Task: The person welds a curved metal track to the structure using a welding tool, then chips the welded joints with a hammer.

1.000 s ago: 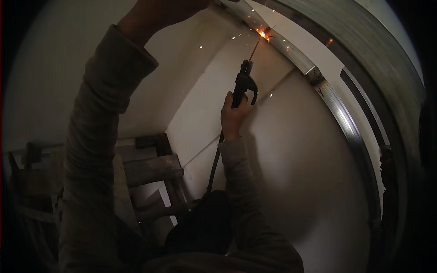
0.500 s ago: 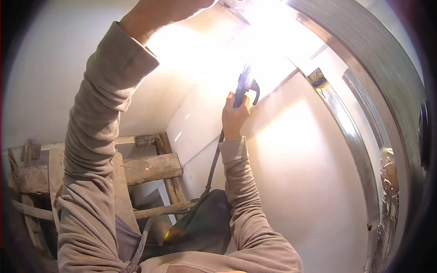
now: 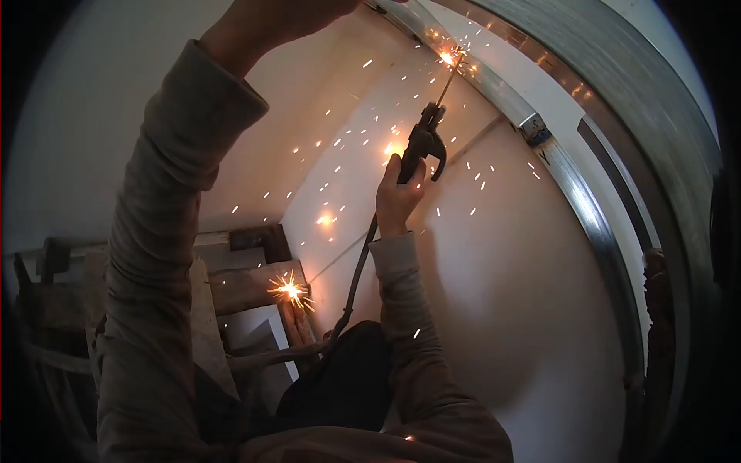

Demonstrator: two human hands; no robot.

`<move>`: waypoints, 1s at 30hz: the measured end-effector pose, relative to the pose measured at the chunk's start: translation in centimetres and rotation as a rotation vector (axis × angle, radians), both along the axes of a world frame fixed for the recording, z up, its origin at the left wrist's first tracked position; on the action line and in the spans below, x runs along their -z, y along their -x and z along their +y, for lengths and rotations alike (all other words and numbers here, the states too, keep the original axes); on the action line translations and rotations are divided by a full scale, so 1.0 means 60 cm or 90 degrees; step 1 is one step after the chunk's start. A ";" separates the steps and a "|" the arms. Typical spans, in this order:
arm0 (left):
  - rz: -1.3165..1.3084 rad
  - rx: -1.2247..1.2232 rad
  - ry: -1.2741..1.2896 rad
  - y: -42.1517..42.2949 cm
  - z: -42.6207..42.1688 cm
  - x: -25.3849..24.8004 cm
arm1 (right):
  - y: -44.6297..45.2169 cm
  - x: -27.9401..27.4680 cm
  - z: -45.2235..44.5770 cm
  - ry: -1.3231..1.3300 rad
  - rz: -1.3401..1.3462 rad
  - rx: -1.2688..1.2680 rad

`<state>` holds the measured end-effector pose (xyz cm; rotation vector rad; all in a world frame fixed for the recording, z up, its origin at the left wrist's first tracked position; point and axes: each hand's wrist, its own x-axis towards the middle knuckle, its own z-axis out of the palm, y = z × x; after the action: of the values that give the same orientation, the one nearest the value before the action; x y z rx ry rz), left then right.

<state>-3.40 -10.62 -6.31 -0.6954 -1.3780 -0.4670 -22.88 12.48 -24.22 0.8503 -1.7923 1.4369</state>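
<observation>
My right hand (image 3: 399, 199) is closed around the grip of a black welding electrode holder (image 3: 422, 143). A thin welding rod (image 3: 449, 79) sticks up from its jaws. The rod's tip meets a metal bar (image 3: 494, 91), where orange sparks (image 3: 450, 55) burst out. A dark cable (image 3: 360, 270) runs down from the holder past my lap. My left hand (image 3: 282, 21) is raised at the top edge, close to the upper end of the metal bar. Its fingers are mostly cut off by the frame, so their grip is hidden.
A wide curved-looking metal beam (image 3: 664, 100) fills the right side. Pale walls (image 3: 509, 285) stand behind the sparks. Rough wooden boards (image 3: 243, 285) form a scaffold at lower left, with a burst of sparks (image 3: 289, 289) on it. Other sparks fly through the air.
The blinding white glare at the bar has dropped to a small orange glow, and the room looks darker. Sparks now scatter widely and the rod shows. Both hands have barely moved.
</observation>
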 end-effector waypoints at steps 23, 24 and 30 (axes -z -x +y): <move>-0.005 0.076 0.040 0.022 0.005 -0.017 | 0.024 -0.012 0.000 -0.013 0.109 0.046; 0.006 0.077 0.050 0.027 0.004 -0.019 | 0.026 -0.013 -0.001 -0.013 0.110 0.044; -0.074 -0.006 -0.065 -0.005 0.024 -0.017 | 0.030 -0.017 -0.003 -0.007 0.098 0.041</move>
<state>-3.12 -9.20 -5.31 -0.5854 -1.4550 -0.5741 -24.68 12.27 -23.23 0.8765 -1.6979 1.2872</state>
